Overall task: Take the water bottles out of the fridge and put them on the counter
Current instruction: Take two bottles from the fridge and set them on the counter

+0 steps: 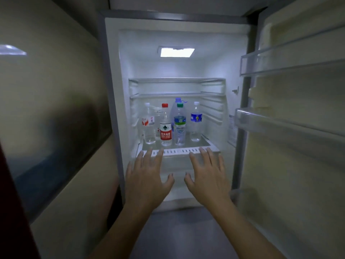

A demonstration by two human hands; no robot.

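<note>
Five or six water bottles [166, 126] are standing upright on the fridge shelf [177, 151] just beyond my fingertips, and I am holding my left hand [147, 176] and right hand [209, 174] spread, empty, the left nearest the red-capped one.

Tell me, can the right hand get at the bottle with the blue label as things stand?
Probably yes. The right hand is open and empty below the shelf edge, and the blue-label bottle stands at the row's right end with nothing in front.
</note>
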